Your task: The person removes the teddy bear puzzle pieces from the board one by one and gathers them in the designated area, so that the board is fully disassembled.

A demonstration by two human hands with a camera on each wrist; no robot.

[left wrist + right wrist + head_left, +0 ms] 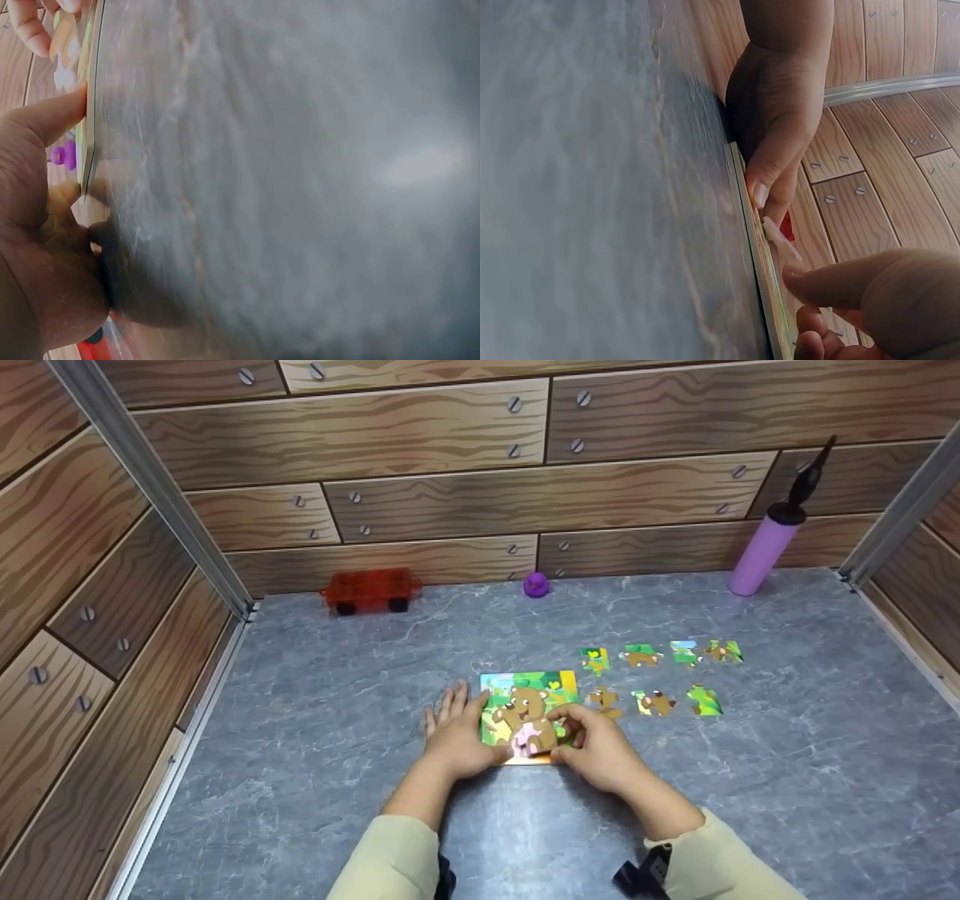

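A puzzle board (493, 679) with a bear picture lies flat on the grey tabletop. My left hand (457, 739) rests at its left side, fingers spread, thumb on the front left corner. In the left wrist view that thumb (56, 116) touches the board's front edge. Over the board's lower right, my right hand (604, 750) pinches a puzzle piece (534, 739) showing the bear's pink belly. The right wrist view shows this thin piece (781, 238) tilted, its lower end raised off the board. Its underside and the right fingertips are partly hidden.
Several loose puzzle pieces (643, 655) lie in two rows right of the board. Along the back wall stand a red toy wagon (371, 590), a purple rubber duck (536, 585) and a purple hand pump (763, 555). Wood-patterned walls (435, 427) enclose the tabletop.
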